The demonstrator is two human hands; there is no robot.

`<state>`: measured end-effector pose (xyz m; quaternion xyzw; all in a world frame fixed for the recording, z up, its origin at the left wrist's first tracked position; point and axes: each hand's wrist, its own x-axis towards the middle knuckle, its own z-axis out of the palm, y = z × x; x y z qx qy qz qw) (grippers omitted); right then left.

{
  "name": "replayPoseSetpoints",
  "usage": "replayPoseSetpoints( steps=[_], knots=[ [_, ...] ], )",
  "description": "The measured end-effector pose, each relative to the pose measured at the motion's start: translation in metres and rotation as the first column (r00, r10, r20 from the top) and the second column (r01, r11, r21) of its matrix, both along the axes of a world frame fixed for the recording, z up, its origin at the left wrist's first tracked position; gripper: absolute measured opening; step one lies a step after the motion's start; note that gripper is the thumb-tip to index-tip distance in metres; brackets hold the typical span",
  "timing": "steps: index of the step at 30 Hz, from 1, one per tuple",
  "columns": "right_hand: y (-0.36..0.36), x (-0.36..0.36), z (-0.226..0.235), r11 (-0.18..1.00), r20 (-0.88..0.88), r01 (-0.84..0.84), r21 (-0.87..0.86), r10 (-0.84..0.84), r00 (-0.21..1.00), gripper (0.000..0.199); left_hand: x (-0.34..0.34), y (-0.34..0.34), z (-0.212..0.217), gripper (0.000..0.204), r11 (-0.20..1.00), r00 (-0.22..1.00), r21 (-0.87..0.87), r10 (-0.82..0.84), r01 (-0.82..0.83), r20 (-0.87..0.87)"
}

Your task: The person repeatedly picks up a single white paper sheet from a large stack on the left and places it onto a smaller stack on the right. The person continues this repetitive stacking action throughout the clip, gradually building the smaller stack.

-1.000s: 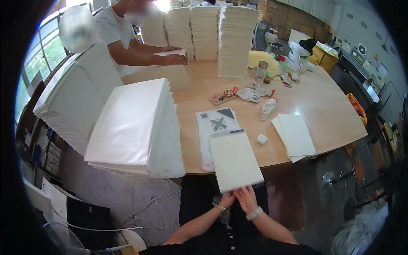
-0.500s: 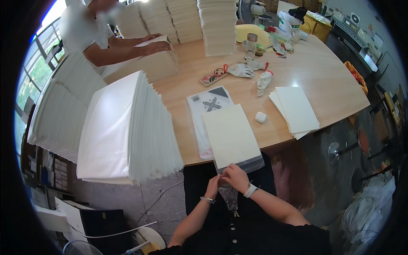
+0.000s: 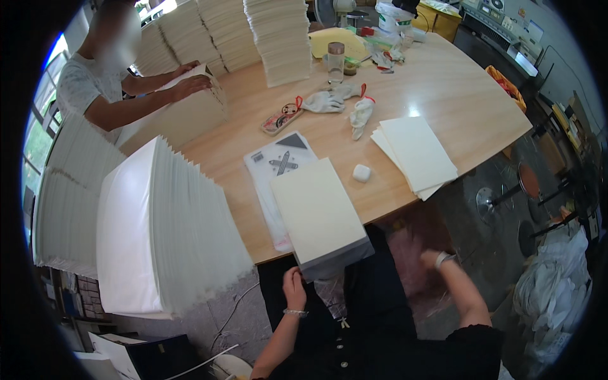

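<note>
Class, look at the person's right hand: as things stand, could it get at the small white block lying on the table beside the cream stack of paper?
Probably yes. The right hand is free below the table edge, and the small white block lies on bare table between the cream stack and the loose white sheets, with nothing over it.

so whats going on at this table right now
A person sits at a wooden table with a cream stack of sheets overhanging its near edge. Their left hand is just under that overhang at a clear plastic bag; the right hand is blurred, off to the side, holding nothing visible. Across the table, another person's hands rest on a tall paper stack.
</note>
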<state>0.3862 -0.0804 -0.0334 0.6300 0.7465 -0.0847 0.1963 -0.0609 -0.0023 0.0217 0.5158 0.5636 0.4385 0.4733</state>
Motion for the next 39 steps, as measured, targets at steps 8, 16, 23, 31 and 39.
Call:
replayPoseSetpoints(
  steps=[8,16,23,31,39],
  knots=[
    [0.095,-0.157,0.129,0.82,-0.689,0.069,0.568,0.428,0.585,0.026,-0.01,0.031,0.056,0.029,0.644,0.661,0.518,0.025,0.563,-0.75],
    [0.124,-0.164,0.125,0.928,-0.821,0.275,0.253,0.055,0.569,0.021,-0.005,0.052,0.045,0.02,0.983,0.878,0.055,-0.133,0.177,-0.46],
    [0.117,-0.183,0.112,0.73,-0.966,0.67,0.136,-0.054,0.254,0.018,0.011,0.041,0.049,0.036,0.897,0.953,-0.439,0.086,0.052,0.289],
    [0.086,-0.229,0.127,0.894,-0.894,0.334,-0.297,-0.138,-0.427,0.028,-0.004,0.031,0.19,0.028,0.931,0.915,0.151,-0.279,0.333,-0.293],
    [0.125,-0.34,0.329,0.996,-0.851,0.004,0.084,0.074,-0.519,0.028,-0.124,-0.034,0.371,0.027,0.839,0.924,0.529,0.295,-0.129,-0.242]
  ],
)
